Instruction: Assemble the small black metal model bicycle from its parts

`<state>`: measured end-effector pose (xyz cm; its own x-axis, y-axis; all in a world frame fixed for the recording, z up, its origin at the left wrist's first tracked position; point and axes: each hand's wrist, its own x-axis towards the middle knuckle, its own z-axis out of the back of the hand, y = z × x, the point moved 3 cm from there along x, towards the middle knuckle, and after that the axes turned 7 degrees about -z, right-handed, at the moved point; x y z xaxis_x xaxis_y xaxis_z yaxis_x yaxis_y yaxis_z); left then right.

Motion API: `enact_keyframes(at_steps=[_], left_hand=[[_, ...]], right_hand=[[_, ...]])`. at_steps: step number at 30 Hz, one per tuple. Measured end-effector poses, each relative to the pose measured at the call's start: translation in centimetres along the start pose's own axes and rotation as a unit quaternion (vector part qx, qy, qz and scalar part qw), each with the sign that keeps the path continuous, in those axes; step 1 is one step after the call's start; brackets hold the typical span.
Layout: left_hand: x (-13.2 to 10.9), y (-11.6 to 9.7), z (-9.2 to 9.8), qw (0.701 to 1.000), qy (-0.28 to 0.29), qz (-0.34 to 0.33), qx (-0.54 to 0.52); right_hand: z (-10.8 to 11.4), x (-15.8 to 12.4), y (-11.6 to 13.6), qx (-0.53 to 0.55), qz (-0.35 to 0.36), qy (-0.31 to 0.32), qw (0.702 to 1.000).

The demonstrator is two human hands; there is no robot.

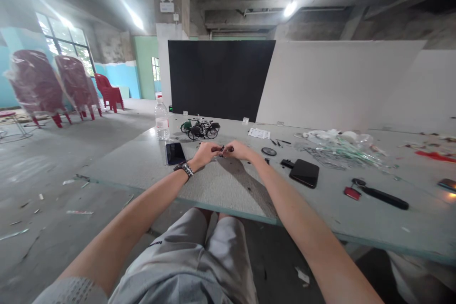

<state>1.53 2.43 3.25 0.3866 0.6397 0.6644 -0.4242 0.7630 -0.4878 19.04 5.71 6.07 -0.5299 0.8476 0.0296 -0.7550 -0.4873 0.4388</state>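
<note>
My left hand and my right hand meet over the table, with the fingers of both closed around a small dark part. Its kind is too small to make out, and the fingertips partly cover it. Just beyond the hands stand several miniature bicycles, black with some green. A phone with a dark screen lies to the left of my left hand, close to the watch on that wrist. Right of my right hand lies a dark round disc.
A water bottle stands at the table's far left. To the right lie a paper slip, a black flat device, a black-handled tool, a red tag and a heap of plastic bags. A black panel rises behind.
</note>
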Motion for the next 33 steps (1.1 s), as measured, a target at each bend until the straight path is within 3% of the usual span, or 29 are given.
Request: enact_keyframes(at_steps=[8,18,25,33], left_hand=[[0.0,-0.1,0.2,1.0,-0.007,0.02,0.006],[-0.1,1.1,0.3,0.982,-0.092,0.111,-0.119],[0.0,1.4,0.5,0.979,-0.127,0.121,-0.105],[-0.1,1.5,0.4,0.979,-0.128,0.1,-0.126]], right_hand=[[-0.4,0.5,-0.3,-0.006,0.014,0.0,1.0],[0.5,-0.6,0.9,0.042,0.016,-0.02,0.999],[1.0,-0.3,1.0,0.076,0.049,-0.093,0.992],[1.4,-0.6,1.5,0.083,0.054,-0.11,0.989]])
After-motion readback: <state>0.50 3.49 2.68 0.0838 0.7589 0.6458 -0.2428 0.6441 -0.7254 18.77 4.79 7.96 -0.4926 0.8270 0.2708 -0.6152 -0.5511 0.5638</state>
